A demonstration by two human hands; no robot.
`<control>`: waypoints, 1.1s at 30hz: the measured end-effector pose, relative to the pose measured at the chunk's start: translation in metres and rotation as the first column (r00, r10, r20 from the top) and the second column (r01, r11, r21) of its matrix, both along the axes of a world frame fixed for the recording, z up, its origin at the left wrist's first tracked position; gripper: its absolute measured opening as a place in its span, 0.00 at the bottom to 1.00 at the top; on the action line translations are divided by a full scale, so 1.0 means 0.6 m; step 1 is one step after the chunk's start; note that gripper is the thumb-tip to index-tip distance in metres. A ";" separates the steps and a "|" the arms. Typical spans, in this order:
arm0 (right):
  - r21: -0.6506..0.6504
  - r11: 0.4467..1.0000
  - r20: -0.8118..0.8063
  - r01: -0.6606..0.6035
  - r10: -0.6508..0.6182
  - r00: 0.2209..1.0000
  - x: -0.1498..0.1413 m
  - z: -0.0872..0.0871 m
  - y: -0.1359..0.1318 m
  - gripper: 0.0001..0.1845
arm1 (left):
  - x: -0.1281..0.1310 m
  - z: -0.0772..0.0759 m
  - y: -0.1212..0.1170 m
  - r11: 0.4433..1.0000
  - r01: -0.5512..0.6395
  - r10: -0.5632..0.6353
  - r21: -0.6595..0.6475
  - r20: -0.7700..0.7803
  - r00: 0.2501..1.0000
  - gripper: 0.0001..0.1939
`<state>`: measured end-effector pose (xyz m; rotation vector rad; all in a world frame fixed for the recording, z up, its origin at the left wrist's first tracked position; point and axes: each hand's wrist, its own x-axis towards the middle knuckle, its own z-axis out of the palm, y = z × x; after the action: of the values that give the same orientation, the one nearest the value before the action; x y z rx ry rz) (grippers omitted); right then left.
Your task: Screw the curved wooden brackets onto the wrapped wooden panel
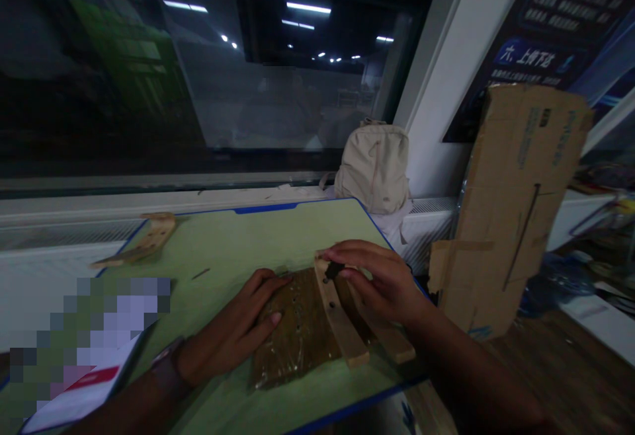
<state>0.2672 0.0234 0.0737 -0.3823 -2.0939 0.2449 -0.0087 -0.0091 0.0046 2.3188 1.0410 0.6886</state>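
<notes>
A brown perforated board (292, 332) lies on a green mat (233, 250). Two light wooden strips (342, 319) rest across its right side. My left hand (235, 329) lies flat on the board's left part, fingers stretched out. My right hand (380, 276) is curled over the top end of the nearer strip, fingertips pinched on a small dark piece (333, 268) there.
A wooden part (143, 240) lies at the mat's far left corner. A beige backpack (374, 167) stands on the sill behind. A tall cardboard box (510, 203) stands right of the table. Papers (84, 389) sit at the front left. A thin stick (201, 274) lies mid-mat.
</notes>
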 end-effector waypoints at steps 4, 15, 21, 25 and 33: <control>0.065 0.995 -0.125 0.077 -0.068 0.990 -0.002 -0.004 0.005 0.19 | 0.000 -0.003 0.001 1.000 -0.009 0.009 -0.011 -0.014 1.000 0.26; 0.013 0.999 -0.042 0.041 -0.040 0.998 -0.002 -0.001 -0.001 0.17 | 0.001 0.002 -0.002 1.000 -0.004 0.003 -0.024 -0.022 1.000 0.25; 0.084 0.989 -0.075 0.124 -0.118 0.990 -0.001 -0.001 0.003 0.14 | 0.001 0.000 -0.002 0.999 -0.025 0.025 -0.025 -0.016 1.000 0.24; 0.004 1.000 -0.032 0.020 -0.020 0.999 -0.001 0.003 -0.002 0.17 | 0.001 0.002 -0.004 1.000 -0.011 0.011 -0.027 -0.012 1.000 0.24; -0.018 0.996 -0.152 0.090 -0.091 0.984 -0.002 -0.006 0.006 0.16 | -0.002 -0.002 -0.002 0.999 -0.010 0.009 -0.040 -0.032 0.999 0.23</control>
<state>0.2661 0.0271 0.0700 -0.4504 -1.9206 0.2250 -0.0101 -0.0102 0.0037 2.2988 1.0709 0.6311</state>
